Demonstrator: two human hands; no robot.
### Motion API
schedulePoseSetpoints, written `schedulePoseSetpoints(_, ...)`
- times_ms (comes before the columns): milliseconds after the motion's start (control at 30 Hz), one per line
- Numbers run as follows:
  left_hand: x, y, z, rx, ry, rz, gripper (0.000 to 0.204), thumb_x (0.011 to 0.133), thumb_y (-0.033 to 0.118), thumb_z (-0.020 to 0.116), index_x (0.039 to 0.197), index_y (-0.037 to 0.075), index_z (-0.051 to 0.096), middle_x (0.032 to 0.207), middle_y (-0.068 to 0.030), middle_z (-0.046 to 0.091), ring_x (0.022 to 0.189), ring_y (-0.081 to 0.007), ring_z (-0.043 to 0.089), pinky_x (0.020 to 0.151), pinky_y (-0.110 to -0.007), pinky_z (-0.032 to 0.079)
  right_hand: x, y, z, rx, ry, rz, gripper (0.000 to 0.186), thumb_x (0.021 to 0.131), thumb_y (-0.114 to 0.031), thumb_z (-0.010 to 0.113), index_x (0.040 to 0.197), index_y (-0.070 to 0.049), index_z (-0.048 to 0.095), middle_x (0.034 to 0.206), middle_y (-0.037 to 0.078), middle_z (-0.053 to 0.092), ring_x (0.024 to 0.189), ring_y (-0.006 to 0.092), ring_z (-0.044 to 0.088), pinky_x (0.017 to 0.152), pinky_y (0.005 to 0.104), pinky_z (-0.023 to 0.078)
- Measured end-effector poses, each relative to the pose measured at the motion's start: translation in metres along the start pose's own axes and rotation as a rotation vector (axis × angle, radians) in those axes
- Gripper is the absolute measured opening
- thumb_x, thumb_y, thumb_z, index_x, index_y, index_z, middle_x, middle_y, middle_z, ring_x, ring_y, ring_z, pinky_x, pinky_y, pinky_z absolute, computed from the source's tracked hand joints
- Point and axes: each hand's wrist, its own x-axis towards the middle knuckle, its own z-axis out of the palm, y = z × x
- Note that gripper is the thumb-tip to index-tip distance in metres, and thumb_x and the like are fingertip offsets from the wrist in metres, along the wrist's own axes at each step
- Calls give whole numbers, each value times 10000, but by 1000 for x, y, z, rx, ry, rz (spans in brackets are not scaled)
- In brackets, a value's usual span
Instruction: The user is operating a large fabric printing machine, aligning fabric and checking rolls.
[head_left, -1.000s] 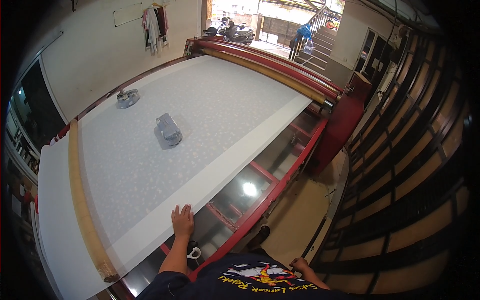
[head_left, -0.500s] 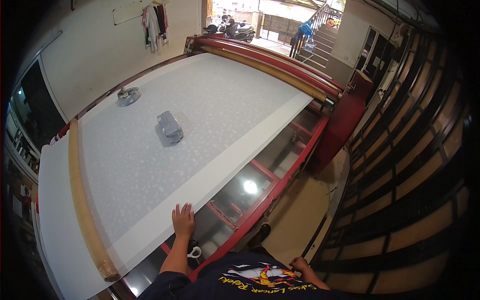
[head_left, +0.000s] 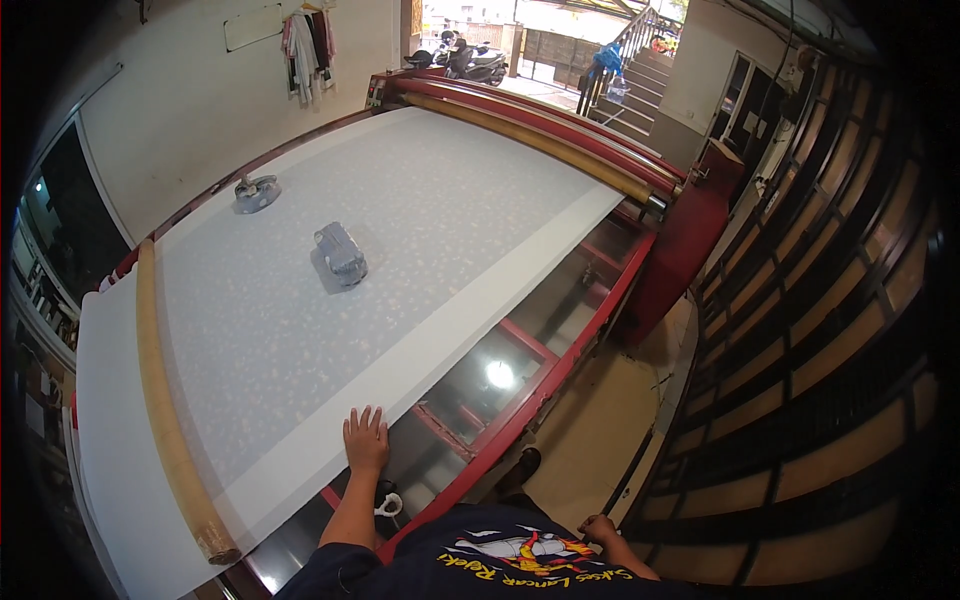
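Note:
My left hand (head_left: 365, 438) lies flat, fingers spread, on the near edge of a wide white sheet (head_left: 400, 230) stretched over a long red-framed machine table. It holds nothing. My right hand (head_left: 597, 527) hangs low beside my body, fingers curled loosely, away from the table and holding nothing that I can see. A grey wrapped weight (head_left: 341, 252) sits on the sheet at mid-table, and a second grey object (head_left: 256, 192) rests near the far left edge. A tan cardboard tube (head_left: 170, 420) lies across the sheet to my left.
Long red and tan rollers (head_left: 560, 135) run along the table's far end. A glass panel in the red frame (head_left: 500, 375) is beside my left hand. Dark metal grating (head_left: 830, 330) fills the right side. Clothes hang on the back wall (head_left: 308, 40).

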Motion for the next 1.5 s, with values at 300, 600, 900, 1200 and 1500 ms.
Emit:
schedulePoseSetpoints(300, 1, 4, -1, 6, -5, 2, 439, 1023, 345, 504, 1408, 166, 616, 1480, -85, 560, 1446, -380, 403, 1200, -550, 261, 0, 4, 0, 47, -6, 27, 357, 766, -372, 831, 916, -55, 761, 861, 120, 762, 810, 253, 741, 767, 390, 569)
schedulePoseSetpoints(600, 0, 4, 1, 17, -9, -1, 445, 1022, 345, 505, 1415, 164, 609, 1481, -80, 560, 1450, -376, 398, 1198, -552, 263, 8, 13, 4, 27, -15, 29, 371, 753, -376, 833, 942, -63, 768, 879, 117, 768, 839, 268, 746, 792, 393, 569)
schedulePoseSetpoints(900, -2, 6, 1, 21, -4, -1, 441, 1019, 346, 515, 1409, 166, 612, 1479, -71, 563, 1448, -371, 402, 1195, -550, 270, 2, 7, -8, 21, -28, 51, 338, 769, -373, 830, 922, -75, 779, 879, 116, 771, 845, 262, 750, 802, 394, 576)
schedulePoseSetpoints(1200, -3, 7, 2, 15, 20, 6, 437, 1015, 347, 523, 1397, 158, 619, 1464, -74, 574, 1434, -379, 420, 1186, -558, 285, -8, -3, -23, -3, 7, 40, 353, 761, -364, 829, 936, -62, 778, 902, 122, 772, 860, 269, 751, 808, 398, 576)
schedulePoseSetpoints(1500, -5, 5, 1, 4, -1, -6, 452, 1014, 350, 524, 1411, 149, 605, 1478, -86, 558, 1450, -382, 393, 1195, -554, 272, -11, -7, -25, 8, 7, 21, 329, 761, -346, 824, 923, -64, 775, 852, 114, 765, 818, 258, 745, 791, 395, 571)
